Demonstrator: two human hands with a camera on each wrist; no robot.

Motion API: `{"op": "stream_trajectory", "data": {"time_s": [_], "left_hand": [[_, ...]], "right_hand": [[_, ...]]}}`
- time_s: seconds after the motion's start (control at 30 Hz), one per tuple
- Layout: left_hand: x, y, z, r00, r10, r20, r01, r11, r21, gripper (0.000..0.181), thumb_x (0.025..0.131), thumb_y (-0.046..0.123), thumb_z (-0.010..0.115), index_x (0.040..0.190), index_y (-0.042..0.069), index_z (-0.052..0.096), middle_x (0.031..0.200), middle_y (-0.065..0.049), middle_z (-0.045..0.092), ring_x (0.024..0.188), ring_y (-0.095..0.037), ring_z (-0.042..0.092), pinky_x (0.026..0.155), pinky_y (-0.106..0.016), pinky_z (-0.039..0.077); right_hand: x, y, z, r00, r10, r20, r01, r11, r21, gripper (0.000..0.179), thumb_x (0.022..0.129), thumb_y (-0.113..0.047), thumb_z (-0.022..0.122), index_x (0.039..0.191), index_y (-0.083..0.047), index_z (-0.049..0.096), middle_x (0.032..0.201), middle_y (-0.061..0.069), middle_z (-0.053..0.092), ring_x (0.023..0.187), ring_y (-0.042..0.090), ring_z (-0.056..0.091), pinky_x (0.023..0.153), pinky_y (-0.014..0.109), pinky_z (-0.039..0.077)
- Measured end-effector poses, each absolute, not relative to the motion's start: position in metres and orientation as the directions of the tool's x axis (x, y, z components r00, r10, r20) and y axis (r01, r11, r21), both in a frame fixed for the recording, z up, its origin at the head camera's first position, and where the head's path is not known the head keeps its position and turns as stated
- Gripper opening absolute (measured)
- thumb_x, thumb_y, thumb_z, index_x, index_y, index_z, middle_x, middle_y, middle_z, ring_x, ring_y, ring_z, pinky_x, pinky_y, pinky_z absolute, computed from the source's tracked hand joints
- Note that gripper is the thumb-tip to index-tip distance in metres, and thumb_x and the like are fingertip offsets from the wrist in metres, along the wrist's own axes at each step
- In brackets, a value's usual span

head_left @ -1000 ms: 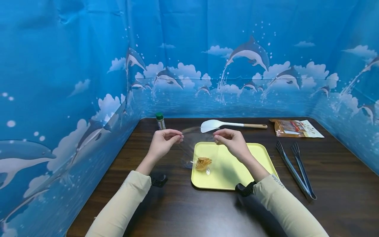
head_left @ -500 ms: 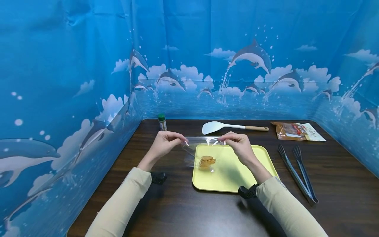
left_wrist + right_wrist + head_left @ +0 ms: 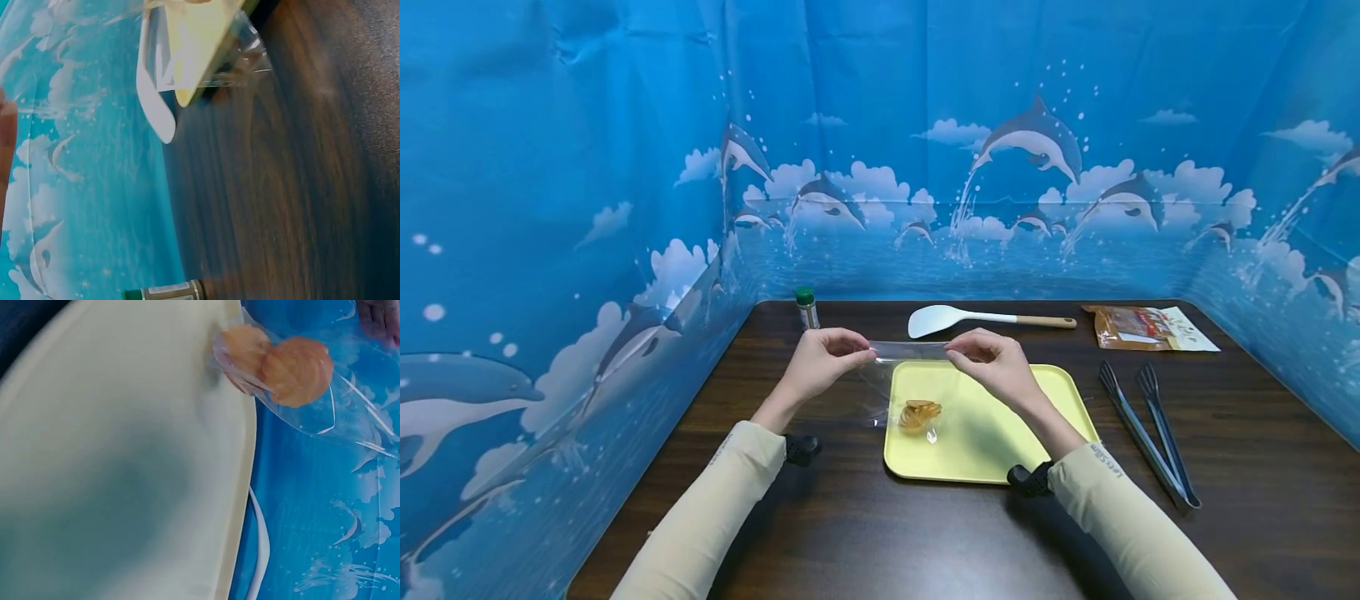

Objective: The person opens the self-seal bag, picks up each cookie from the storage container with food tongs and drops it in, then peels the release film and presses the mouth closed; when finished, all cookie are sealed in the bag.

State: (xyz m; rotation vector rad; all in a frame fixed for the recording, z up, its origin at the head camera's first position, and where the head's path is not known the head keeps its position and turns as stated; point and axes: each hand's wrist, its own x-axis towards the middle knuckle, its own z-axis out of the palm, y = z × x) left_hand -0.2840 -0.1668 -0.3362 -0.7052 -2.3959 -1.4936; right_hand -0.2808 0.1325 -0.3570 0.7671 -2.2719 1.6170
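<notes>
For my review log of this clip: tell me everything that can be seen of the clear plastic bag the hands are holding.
The clear plastic bag is thin, transparent film, held up by its top edge, which is stretched flat between the left hand and the right hand, each pinching one end. It hangs above the left rim of the yellow tray and the dark table. At its bottom sit a few round, tan-orange snack pieces, clustered together. The film shows creases and glints. Whether the top is sealed cannot be told.

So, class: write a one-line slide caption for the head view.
Left hand and right hand pinch the top of a clear bag of snacks above a yellow tray.
</notes>
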Motion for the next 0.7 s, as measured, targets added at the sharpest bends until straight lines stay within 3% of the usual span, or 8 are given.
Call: {"op": "stream_trajectory", "data": {"time_s": [0.07, 0.37, 0.57, 0.7], "left_hand": [[-0.284, -0.163, -0.338, -0.86, 0.263, 0.437, 0.509, 0.373, 0.776, 0.013, 0.084, 0.009, 0.077, 0.095, 0.006, 0.073, 0.089, -0.009, 0.074, 0.079, -0.02, 0.07, 0.069, -0.026, 0.058], [-0.285, -0.155, -0.342, -0.843, 0.276, 0.461, 0.532, 0.314, 0.786, 0.019, 0.085, -0.01, 0.068, 0.101, 0.0, 0.067, 0.099, -0.017, 0.069, 0.091, -0.023, 0.067, 0.079, -0.028, 0.059], [-0.282, -0.147, -0.345, -0.857, 0.242, 0.454, 0.513, 0.327, 0.794, 0.024, 0.082, -0.004, 0.073, 0.103, 0.002, 0.062, 0.099, -0.014, 0.066, 0.091, -0.021, 0.065, 0.079, -0.027, 0.058], [-0.28, -0.133, -0.349, -0.853, 0.172, 0.493, 0.518, 0.393, 0.76, 0.034, 0.078, 0.006, 0.082, 0.099, 0.005, 0.055, 0.095, -0.011, 0.062, 0.085, -0.018, 0.063, 0.074, -0.023, 0.056]], "right_hand": [[-0.281, 0.13, -0.359, -0.832, -0.261, 0.489, -0.548, 0.251, -0.798, 0.015, 0.089, -0.02, 0.073, 0.101, -0.012, 0.074, 0.099, 0.004, 0.069, 0.088, 0.01, 0.065, 0.082, 0.023, 0.054], [-0.264, 0.123, -0.346, -0.84, -0.187, 0.509, -0.543, 0.275, -0.794, 0.013, 0.09, 0.005, 0.064, 0.103, 0.007, 0.063, 0.099, 0.022, 0.065, 0.09, 0.027, 0.063, 0.077, 0.022, 0.052], [-0.279, 0.121, -0.363, -0.872, -0.165, 0.461, -0.487, 0.186, -0.854, 0.036, 0.087, 0.002, 0.069, 0.118, -0.001, 0.051, 0.1, 0.018, 0.061, 0.087, 0.019, 0.057, 0.076, 0.021, 0.049], [-0.278, 0.107, -0.362, -0.874, -0.144, 0.465, -0.487, 0.277, -0.829, 0.055, 0.081, -0.01, 0.08, 0.122, -0.008, 0.044, 0.091, 0.009, 0.051, 0.079, 0.018, 0.047, 0.069, 0.025, 0.042]]}}
